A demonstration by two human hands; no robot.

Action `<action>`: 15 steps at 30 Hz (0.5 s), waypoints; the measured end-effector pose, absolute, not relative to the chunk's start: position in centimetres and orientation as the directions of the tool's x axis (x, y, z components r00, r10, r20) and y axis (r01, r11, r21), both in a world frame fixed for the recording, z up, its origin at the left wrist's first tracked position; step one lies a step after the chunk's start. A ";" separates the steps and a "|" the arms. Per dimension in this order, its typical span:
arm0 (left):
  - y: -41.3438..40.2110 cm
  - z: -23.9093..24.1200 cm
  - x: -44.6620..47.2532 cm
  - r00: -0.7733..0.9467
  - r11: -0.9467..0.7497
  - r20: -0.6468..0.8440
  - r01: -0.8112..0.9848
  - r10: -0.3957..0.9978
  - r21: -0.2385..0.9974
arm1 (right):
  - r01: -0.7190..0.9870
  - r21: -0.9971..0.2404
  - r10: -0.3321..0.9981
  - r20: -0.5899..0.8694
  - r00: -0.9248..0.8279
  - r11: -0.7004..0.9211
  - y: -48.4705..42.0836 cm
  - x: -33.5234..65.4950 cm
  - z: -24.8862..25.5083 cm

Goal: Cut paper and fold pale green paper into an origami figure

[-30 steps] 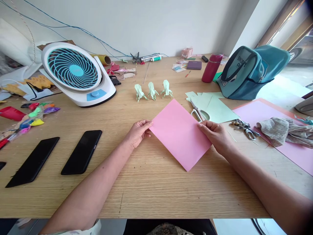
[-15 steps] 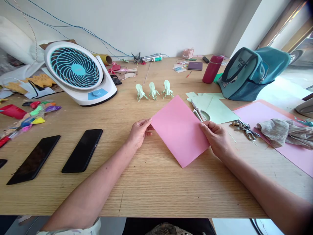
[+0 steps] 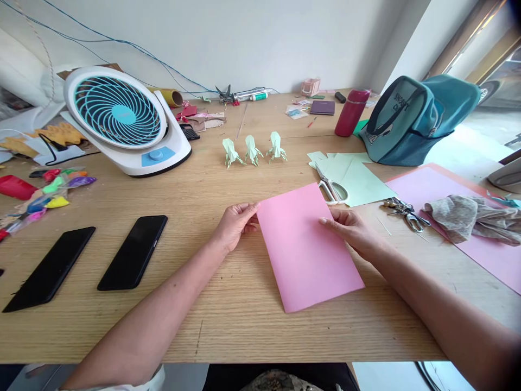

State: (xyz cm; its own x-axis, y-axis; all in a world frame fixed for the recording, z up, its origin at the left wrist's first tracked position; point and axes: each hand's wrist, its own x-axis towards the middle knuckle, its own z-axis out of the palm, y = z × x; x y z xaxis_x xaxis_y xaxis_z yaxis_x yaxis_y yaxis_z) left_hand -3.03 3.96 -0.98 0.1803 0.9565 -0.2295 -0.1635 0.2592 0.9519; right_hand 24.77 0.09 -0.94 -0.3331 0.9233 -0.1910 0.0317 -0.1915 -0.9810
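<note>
A pink sheet of paper point(image 3: 306, 250) lies flat on the wooden table point(image 3: 228, 304), turned slightly so its long side runs away from me. My left hand point(image 3: 236, 222) pinches its far left corner. My right hand point(image 3: 352, 231) rests with its fingers flat on the sheet's right edge. Beyond the sheet stand three pale green folded paper figures point(image 3: 253, 150) in a row.
White-handled scissors point(image 3: 331, 188) lie on pale green sheets point(image 3: 358, 179) right of the pink one, with keys point(image 3: 405, 210), a crumpled cloth point(image 3: 468, 217) and a large pink sheet point(image 3: 488, 252). A teal bag point(image 3: 415, 119), red bottle point(image 3: 349, 113), fan point(image 3: 120, 122), two black phones point(image 3: 132, 252).
The pink sheet has been turned clockwise and drawn nearer to me; it now lies nearly square to the table edge. My right hand has shifted from gripping its edge to pressing on it.
</note>
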 end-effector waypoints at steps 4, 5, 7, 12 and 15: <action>3.3 -1.1 -2.5 0.229 0.238 -0.219 -0.061 0.948 0.969 | 0.000 -0.972 0.938 -0.225 -0.264 -0.233 -0.2 24.4 -0.8; 3.2 -1.1 -2.4 0.233 0.235 -0.218 -0.047 0.948 0.971 | -0.012 -0.970 0.939 -0.234 -0.253 -0.245 -0.2 24.3 -0.8; 3.0 -1.1 -2.2 0.243 0.233 -0.216 -0.043 0.946 0.972 | -0.027 -0.961 0.933 -0.261 -0.248 -0.276 -0.3 24.4 -0.7; 2.5 -0.9 -1.9 0.350 0.242 -0.204 -0.068 0.914 0.968 | -0.019 -0.914 0.886 -0.388 -0.253 -0.405 -0.4 24.6 -0.6; 2.3 -1.0 -1.8 0.385 0.238 -0.187 -0.089 0.904 0.967 | -0.006 -0.904 0.877 -0.414 -0.246 -0.428 -0.3 24.7 -0.7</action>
